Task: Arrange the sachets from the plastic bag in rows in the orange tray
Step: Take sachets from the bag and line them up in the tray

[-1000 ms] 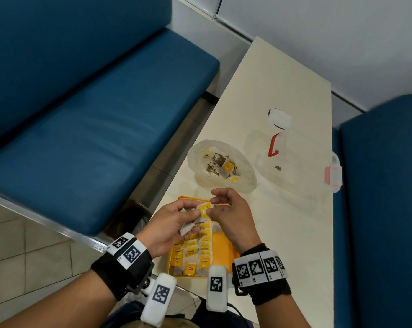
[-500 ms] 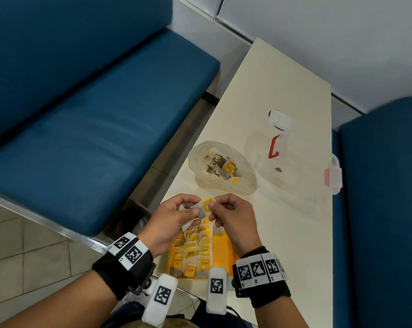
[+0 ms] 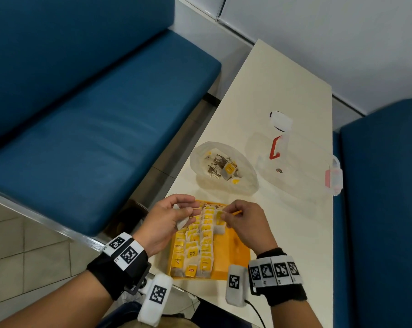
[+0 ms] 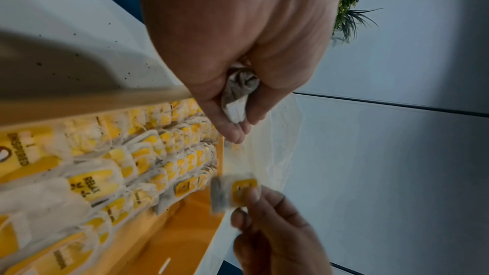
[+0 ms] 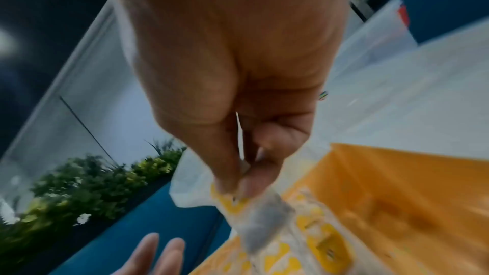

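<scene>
Head view: left hand (image 3: pixel 163 223) curled around a white sachet (image 3: pixel 181 221), fingers and thumb closed on it, held over the near-left edge of the orange tray (image 3: pixel 233 256). Right hand (image 3: pixel 246 224) pinching a second sachet with a yellow tag (image 3: pixel 220 217) between thumb and fingertips, hanging down just over the far part of the tray, beside the filled rows. Rows of sachets (image 3: pixel 195 247) packed along the tray's left side; right side bare orange. Plastic bag (image 3: pixel 224 169) with a few more sachets lying on the table (image 3: pixel 283 91) just beyond the tray. Clear container with red clip (image 3: pixel 292 157) to the right of the bag.

Left wrist view: left hand (image 4: pixel 238 49) closed on a crumpled sachet (image 4: pixel 236 101), poking out between thumb and fingers. Below it, right hand's fingertips (image 4: pixel 254 193) gripping the yellow tag of the other sachet (image 4: pixel 232 191) at the tray's far end.

Right wrist view: blurred; right hand (image 5: pixel 238 91) pinching the top of its sachet (image 5: pixel 259 214), dangling over the tray (image 5: pixel 397 185). Left hand's straight fingertips (image 5: pixel 156 252) visible at the bottom.
</scene>
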Tool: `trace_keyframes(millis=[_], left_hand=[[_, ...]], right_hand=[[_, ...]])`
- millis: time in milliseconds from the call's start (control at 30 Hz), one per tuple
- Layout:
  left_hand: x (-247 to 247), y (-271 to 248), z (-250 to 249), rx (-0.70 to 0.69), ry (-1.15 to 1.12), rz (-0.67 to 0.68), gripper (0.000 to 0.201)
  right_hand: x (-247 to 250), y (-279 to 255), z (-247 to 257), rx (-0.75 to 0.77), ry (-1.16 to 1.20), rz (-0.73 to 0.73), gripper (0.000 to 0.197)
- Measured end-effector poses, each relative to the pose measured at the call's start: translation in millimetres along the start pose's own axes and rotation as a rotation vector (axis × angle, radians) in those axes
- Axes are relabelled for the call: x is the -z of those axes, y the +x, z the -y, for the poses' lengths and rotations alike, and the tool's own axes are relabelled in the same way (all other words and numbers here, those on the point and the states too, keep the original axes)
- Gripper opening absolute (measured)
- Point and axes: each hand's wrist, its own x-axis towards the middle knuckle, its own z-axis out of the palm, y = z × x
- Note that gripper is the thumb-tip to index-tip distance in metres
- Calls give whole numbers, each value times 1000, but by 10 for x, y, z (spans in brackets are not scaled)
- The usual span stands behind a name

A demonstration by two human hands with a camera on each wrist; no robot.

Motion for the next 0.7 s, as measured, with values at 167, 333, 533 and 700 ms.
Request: trace_keyframes(millis=[167, 333, 533, 700], left_hand=[[24, -14, 7, -16, 48, -17, 24], [33, -17, 35, -13, 63, -19, 24], [37, -21, 57, -4, 72, -20, 23], [29, -21, 60, 3, 67, -23, 23]], right_hand=[[-7, 11, -291, -115, 101, -6, 9], [-135, 40, -491, -166, -76, 93, 21], [-317, 172, -520, -260, -249, 140, 29], [-432, 204, -555, -293, -236, 83, 22]])
